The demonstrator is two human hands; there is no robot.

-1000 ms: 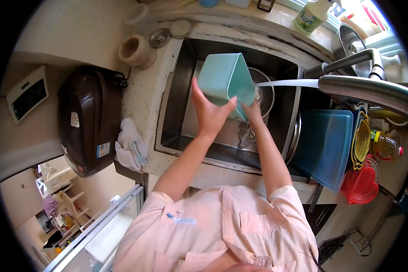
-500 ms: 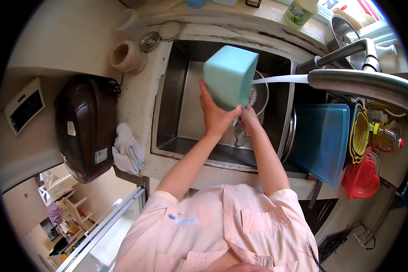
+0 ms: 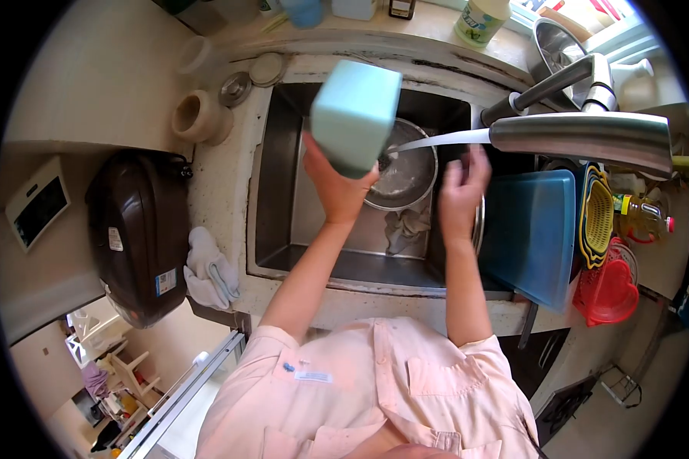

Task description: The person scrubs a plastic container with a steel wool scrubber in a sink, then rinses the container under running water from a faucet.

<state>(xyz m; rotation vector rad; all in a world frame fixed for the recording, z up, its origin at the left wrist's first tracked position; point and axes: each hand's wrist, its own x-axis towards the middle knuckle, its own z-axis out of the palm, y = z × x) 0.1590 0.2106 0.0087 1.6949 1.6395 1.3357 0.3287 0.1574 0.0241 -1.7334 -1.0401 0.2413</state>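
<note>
My left hand [image 3: 335, 187] is closed around a pale mint-blue, box-shaped plastic container [image 3: 352, 115], tipped with its base toward me and its mouth facing away to the right. Below it in the steel sink [image 3: 306, 222] is a round metal basin [image 3: 398, 187] with water in it. A stream of water [image 3: 444, 140] runs from the faucet [image 3: 578, 138] toward the container and basin. My right hand [image 3: 463, 191] is empty, its fingers extended over the sink's right side, just under the faucet head. A wet grey cloth [image 3: 407, 229] lies on the sink bottom.
To the right stand a blue plastic board or lid [image 3: 532, 237], yellow baskets [image 3: 599, 218], a red colander [image 3: 612, 294] and an oil bottle [image 3: 639, 218]. At left are a dark brown appliance [image 3: 138, 237], a white towel [image 3: 209, 268] and a beige pot [image 3: 199, 117].
My right hand has let go of the container and moved right, opening. My left hand has carried the container slightly left and up, uncovering more of the metal basin.
</note>
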